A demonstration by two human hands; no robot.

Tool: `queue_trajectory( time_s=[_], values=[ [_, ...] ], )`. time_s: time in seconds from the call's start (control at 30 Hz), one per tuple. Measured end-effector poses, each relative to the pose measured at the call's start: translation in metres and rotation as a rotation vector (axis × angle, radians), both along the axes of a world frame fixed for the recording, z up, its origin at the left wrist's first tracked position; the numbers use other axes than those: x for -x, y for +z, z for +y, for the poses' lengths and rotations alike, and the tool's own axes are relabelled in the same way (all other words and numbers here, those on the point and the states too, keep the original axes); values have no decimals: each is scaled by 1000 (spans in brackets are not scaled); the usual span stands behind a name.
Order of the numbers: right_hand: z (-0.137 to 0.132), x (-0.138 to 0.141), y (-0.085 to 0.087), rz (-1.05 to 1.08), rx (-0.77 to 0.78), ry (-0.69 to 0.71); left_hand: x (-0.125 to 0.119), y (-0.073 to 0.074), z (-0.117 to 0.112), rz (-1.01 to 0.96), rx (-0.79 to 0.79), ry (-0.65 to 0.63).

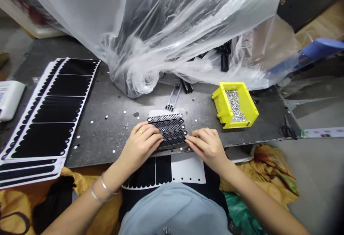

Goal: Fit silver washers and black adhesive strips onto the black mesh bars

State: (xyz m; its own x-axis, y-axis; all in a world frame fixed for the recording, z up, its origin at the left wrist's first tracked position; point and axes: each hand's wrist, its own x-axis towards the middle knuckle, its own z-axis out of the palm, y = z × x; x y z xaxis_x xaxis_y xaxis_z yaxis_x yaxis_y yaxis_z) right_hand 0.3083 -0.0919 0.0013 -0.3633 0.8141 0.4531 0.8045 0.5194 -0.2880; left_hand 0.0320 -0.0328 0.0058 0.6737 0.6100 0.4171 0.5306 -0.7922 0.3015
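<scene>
Several black mesh-patterned strips (168, 126) lie side by side on the grey table (107, 120) near its front edge. My left hand (141, 143), wearing a ring, rests its curled fingers on the left ends of the nearer strips. My right hand (206, 145) pinches the right end of the nearest strip (173, 142). A white backing sheet with black oval stickers (163, 170) lies on my lap below the table edge.
A stack of black sticker sheets (51, 113) covers the table's left. A yellow bin of small screws (235, 104) stands at the right. A large clear plastic bag (161, 30) of black parts fills the back. Loose black strips (174, 95) lie behind.
</scene>
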Motion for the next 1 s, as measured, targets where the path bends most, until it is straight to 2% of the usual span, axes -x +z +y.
queue_trajectory(
  time_s=[0.17,0.27,0.43,0.67,0.9,1.0],
  values=[
    [-14,-2,-7,-70,-70,50,22,5,-8,36,-55,45],
    [-17,-2,-4,-234,-153,46,27,5,-9,58,-97,34],
    [-14,-7,5,-419,-196,163,27,-2,-10,80,-208,-18],
    [-5,-7,7,-151,-77,67,29,-22,-25,-60,-171,78],
    [-1,-11,5,-204,-123,125,19,-26,-28,-106,-110,163],
    [-1,-10,6,-158,-85,110,14,-26,-27,-119,-102,166]
  ],
)
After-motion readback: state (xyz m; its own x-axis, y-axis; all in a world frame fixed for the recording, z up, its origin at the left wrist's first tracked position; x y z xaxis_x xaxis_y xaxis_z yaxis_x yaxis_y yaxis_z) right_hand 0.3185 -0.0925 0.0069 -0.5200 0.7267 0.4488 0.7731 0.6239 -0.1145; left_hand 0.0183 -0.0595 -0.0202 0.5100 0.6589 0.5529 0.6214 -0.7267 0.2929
